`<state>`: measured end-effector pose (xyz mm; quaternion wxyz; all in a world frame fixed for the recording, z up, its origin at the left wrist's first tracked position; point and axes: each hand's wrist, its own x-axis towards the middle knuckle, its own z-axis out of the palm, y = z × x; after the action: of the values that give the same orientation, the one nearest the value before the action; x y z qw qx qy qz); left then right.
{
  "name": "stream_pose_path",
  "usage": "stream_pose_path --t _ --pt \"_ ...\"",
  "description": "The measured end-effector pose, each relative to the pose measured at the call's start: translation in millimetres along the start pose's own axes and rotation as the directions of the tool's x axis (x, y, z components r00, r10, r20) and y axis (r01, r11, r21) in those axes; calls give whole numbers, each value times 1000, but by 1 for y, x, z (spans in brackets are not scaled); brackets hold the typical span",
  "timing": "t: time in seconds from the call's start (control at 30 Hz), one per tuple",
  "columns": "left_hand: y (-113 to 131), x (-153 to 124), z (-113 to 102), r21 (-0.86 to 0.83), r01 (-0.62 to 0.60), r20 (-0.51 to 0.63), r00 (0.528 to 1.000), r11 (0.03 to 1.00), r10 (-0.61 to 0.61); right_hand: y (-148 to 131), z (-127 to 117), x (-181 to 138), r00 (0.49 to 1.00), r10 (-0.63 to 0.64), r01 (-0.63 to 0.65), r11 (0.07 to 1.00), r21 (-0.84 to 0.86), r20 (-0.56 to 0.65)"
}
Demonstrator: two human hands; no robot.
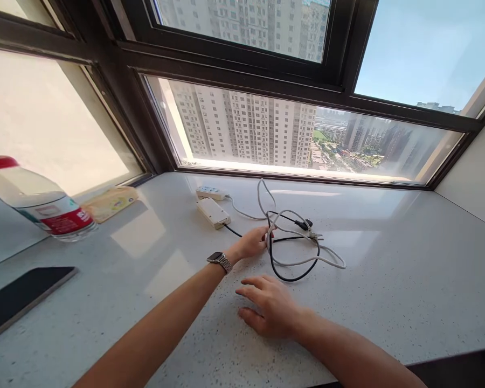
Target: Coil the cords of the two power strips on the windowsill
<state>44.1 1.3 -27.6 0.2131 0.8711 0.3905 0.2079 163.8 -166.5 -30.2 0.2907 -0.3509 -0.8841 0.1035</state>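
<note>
My left hand (pixel 253 242), with a watch on its wrist, is closed around part of a loosely tangled pair of cords. One is a black cord (pixel 293 279), the other a white cord (pixel 335 263). The black plug (pixel 304 224) and the white plug (pixel 316 236) lie close together on the right of the tangle. At the cords' far left ends are two white power strips, a plain-faced one (pixel 213 212) and one with sockets showing (pixel 210 192). Nearer to me, my right hand (pixel 270 307) is open with its fingers apart, holding nothing.
The speckled white sill (pixel 388 280) runs below dark-framed windows (pixel 267 134). On the left stand a large bottle with a red cap (pixel 44 199) and, behind it, a yellowish soft packet (pixel 111 203). A dark phone (pixel 24 296) lies at the near left.
</note>
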Motion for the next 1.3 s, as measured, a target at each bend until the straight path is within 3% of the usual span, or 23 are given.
stream_pose_path --t 0.1,0.2,0.33,0.43,0.5,0.57,0.63,0.7,0.83,0.93,1.07,1.2,1.3 --pt "23 10 8 -227 -25 15 999 974 30 15 5 11 980 199 -199 980 -20 0" --pt "45 23 11 -438 -73 -74 996 896 45 43 11 29 925 366 -371 927 -47 -100" --pt "64 44 9 -622 -47 -108 994 782 -26 78 4 42 880 418 -454 881 -133 -227" --pt "71 54 3 -644 -63 -128 991 762 -26 90 -12 39 861 466 -502 844 -190 -204" --pt "74 57 -5 -705 -31 -154 982 709 -111 95 -23 34 857 489 -515 831 -212 -166" --pt "78 59 -16 -802 33 -164 947 596 -274 98 -33 30 882 457 -472 848 -241 -116" --pt "78 63 -30 -888 45 -169 893 458 -416 98 -40 24 910 412 -411 873 -262 -54" --pt "74 69 -45 -915 24 -211 822 402 -529 94 -45 13 925 379 -369 894 -255 -11" --pt "51 79 -75 -793 81 -387 698 604 -602 77 -60 -32 939 332 -308 926 -217 87" --pt "27 77 -91 -713 104 -459 679 694 -573 79 -91 -84 906 376 -320 909 -265 196" --pt "1 64 -111 -463 254 -561 658 849 -502 118 -156 -154 807 566 -491 802 -341 170" --pt "-10 46 -128 -392 379 -594 591 838 -545 164 -215 -204 691 718 -619 645 -448 81" --pt "-16 39 -130 -443 422 -573 544 791 -612 180 -239 -221 622 782 -653 551 -520 47"
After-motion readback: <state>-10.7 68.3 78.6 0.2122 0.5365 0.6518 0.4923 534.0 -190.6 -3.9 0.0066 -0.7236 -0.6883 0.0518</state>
